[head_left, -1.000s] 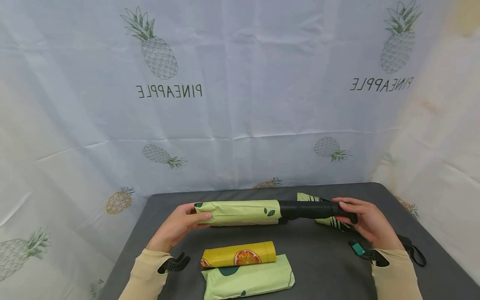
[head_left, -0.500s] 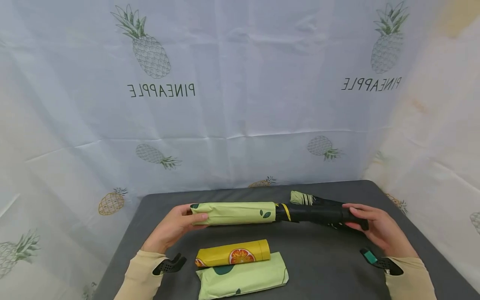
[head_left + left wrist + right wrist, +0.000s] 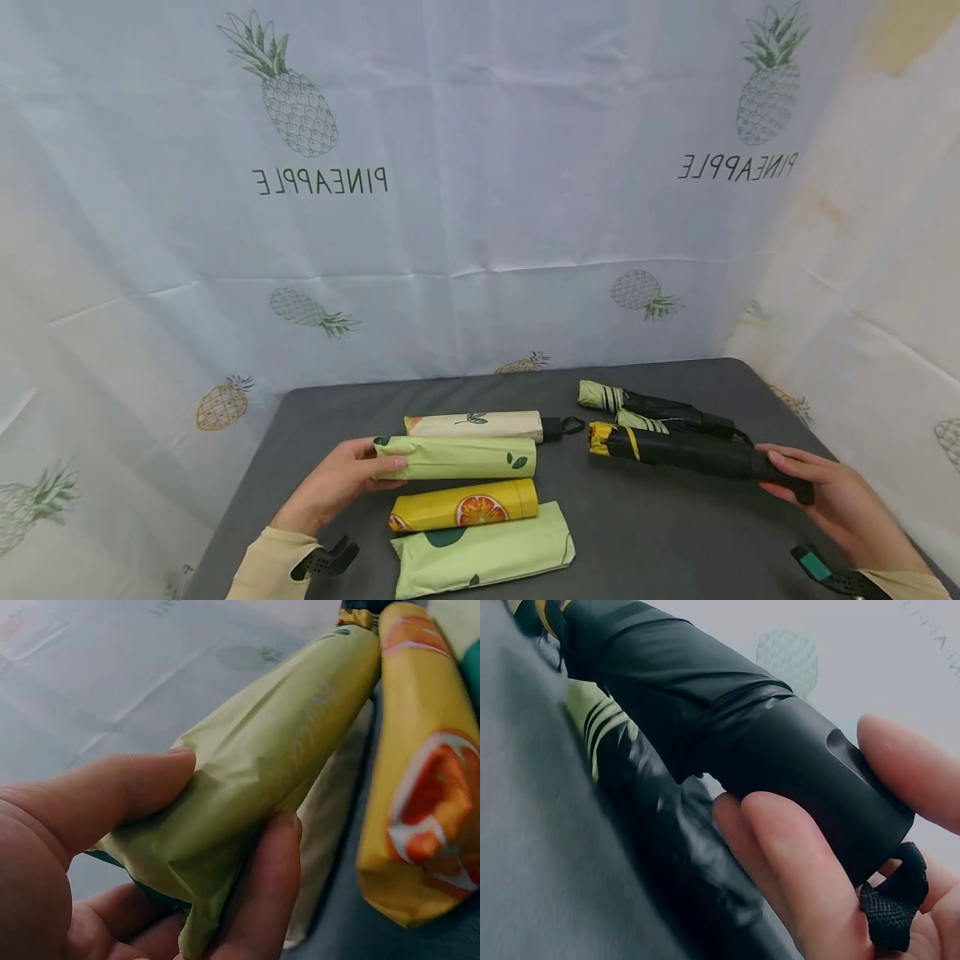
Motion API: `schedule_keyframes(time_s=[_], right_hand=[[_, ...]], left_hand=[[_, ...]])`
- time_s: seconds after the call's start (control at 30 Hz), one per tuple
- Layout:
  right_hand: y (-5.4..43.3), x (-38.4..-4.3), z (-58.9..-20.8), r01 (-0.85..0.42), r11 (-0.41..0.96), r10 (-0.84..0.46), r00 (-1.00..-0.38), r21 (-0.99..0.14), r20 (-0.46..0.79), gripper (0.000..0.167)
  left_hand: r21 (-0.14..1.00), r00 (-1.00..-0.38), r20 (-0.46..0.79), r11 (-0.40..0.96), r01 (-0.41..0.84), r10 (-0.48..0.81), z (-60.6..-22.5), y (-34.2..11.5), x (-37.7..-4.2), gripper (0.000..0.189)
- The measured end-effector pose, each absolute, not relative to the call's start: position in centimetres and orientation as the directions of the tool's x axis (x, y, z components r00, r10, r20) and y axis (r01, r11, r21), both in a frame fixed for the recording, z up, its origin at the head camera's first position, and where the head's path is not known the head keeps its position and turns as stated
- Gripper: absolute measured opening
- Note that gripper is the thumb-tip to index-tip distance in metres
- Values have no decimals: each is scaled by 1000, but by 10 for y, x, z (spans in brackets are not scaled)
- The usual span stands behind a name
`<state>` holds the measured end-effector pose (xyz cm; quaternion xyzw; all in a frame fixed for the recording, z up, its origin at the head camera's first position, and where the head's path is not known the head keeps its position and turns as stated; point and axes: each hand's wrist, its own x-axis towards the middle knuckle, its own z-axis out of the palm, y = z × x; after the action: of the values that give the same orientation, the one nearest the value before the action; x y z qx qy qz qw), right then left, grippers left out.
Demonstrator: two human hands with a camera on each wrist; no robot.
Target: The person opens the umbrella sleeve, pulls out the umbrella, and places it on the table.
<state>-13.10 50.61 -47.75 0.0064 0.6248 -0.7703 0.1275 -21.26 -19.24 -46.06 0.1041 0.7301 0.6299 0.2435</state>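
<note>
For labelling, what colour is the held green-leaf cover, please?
The cover is light green, clearest in head view.

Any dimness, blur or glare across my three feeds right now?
Head: brightest, lettering on the backdrop readable though reversed; left wrist: dimmer, backdrop softly blurred behind the held light-green sleeve; right wrist: also dim, pale sheen on the green-striped black bundle, pineapple print faint.

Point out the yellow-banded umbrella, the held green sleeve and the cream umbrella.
Yellow-banded umbrella (image 3: 686,456): head view, on its folded black canopy.
Held green sleeve (image 3: 461,458): head view, middle of its side.
Cream umbrella (image 3: 498,424): head view, on its cream fabric.
</note>
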Motion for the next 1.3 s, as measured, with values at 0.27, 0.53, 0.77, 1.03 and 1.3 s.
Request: schedule_keyframes(time_s=[0.27,0.53,0.77,1.03,1.3], right_hand=[[533,-116,-485,339,-60,-74,-940,-939,-334,35],[558,-109,-499,476,48,-3,-879,-878,-477,51],[563,-106,-507,500,303,87,-862,-812,-499,95],[565,-102,-522,512,591,227,-847,-623,-481,111],[527,-97,-488,505,680,343,-860,-532,-379,91]], left_hand=[[943,-869,-254,309,-125,426,-477,-196,-208,54],[838,-910,-285,539,-84,301,-471,-188,-206,60],[813,-918,-299,574,-102,261,-464,-187,-206,64],[810,-915,-297,579,-90,273,-460,-186,-206,64],[848,-906,-300,518,-111,297,-460,-193,-215,71]])
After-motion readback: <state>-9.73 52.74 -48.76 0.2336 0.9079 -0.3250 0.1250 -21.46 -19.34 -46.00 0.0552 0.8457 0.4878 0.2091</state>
